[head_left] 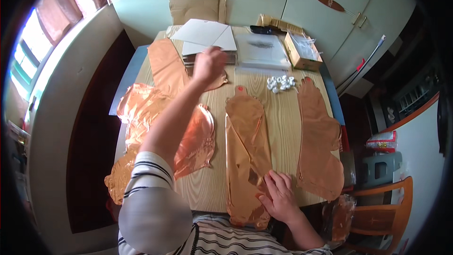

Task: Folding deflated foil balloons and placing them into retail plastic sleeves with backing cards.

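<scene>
Left hand (208, 66): stretched out to the far side of the tabletop (283, 113), fingers curled together at the near edge of the white sheets (207, 35); whether it pinches a sheet I cannot tell.
Right hand (279, 196): flat and open, fingers spread, pressing on the near end of the middle foil balloon (246, 146).
Middle foil balloon: a long, flat, copper-coloured shape lying lengthwise at the centre of the tabletop, its near end hanging over the near edge.
Right foil balloon (320, 137): the same colour, flat, just right of the middle one and apart from it.
Left foil balloons (141, 113): several crumpled copper pieces on the left, partly under the left forearm.
White sheets: a loose stack at the far side, atop a grey pile.
Small white pieces (280, 83): a cluster between the balloons and the clear plastic sleeve (262, 49).
Cardboard box (302, 49): far right, open.
</scene>
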{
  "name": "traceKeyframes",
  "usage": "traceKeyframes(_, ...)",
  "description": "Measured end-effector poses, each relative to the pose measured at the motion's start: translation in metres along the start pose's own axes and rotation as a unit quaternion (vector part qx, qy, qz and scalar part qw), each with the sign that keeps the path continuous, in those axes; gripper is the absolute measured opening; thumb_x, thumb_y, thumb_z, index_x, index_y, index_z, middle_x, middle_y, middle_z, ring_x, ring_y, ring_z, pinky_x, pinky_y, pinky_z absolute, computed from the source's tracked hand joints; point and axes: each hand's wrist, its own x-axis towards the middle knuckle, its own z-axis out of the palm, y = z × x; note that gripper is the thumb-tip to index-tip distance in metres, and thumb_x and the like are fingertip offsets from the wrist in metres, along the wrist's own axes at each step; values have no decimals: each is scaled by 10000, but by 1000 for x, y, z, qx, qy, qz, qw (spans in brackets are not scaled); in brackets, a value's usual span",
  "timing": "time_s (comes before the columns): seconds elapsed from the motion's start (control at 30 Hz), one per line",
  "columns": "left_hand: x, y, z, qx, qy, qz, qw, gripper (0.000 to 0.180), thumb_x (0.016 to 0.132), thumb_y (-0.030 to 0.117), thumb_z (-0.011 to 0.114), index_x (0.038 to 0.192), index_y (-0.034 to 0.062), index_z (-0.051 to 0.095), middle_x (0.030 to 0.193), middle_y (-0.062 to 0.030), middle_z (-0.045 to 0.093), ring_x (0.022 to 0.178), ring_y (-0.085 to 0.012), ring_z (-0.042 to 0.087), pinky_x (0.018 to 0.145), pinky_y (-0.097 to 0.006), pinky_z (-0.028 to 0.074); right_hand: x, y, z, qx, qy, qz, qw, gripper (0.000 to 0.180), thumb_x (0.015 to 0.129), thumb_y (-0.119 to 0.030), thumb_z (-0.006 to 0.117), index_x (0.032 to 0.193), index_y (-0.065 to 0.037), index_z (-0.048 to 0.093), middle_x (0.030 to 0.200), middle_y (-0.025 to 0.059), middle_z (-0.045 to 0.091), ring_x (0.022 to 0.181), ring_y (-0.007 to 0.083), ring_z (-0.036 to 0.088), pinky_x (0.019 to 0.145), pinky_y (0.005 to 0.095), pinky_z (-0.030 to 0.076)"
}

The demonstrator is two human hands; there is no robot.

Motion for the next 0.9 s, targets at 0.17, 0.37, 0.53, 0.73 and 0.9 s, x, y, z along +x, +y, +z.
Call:
traceKeyframes(0.17,46,-108,-43,227,-67,-163,958,478,833,80,534,1293,146,648,1370,-113,609,1246,-311,588,1040,-441,458,12,9,1,38,64,22,997,472,928,-332,653,1237,24,634,1215,166,619,1119,356,557,974,457,452)
traceKeyframes(0.37,60,-225,-42,51,22,-630,775,525,846,513,717,1021,18,720,896,-123,721,796,-248,695,729,-370,541,22,11,7,24,94,13,995,369,912,-283,669,1162,-12,690,1183,120,643,1060,321,583,934,422,472)
traceKeyframes(0.53,64,-224,-16,-28,90,-562,822,495,819,490,743,962,16,737,885,-112,717,802,-245,681,728,-382,529,21,11,7,18,99,26,995,357,894,-257,686,1160,-19,697,1173,124,648,1051,318,588,927,421,476)
traceKeyframes(0.73,98,-141,-59,27,302,-269,914,328,929,331,662,932,7,712,777,-169,703,776,-309,691,750,-418,525,20,14,11,27,104,39,993,342,884,-215,694,1166,-21,695,1192,138,648,1062,335,602,940,425,479)
traceKeyframes(0.9,46,66,-134,181,129,215,951,80,902,84,669,970,80,711,861,-45,716,730,-224,686,649,-358,539,15,17,-2,183,128,114,968,367,946,-233,641,1230,-3,668,1233,174,646,1082,306,633,925,408,501)
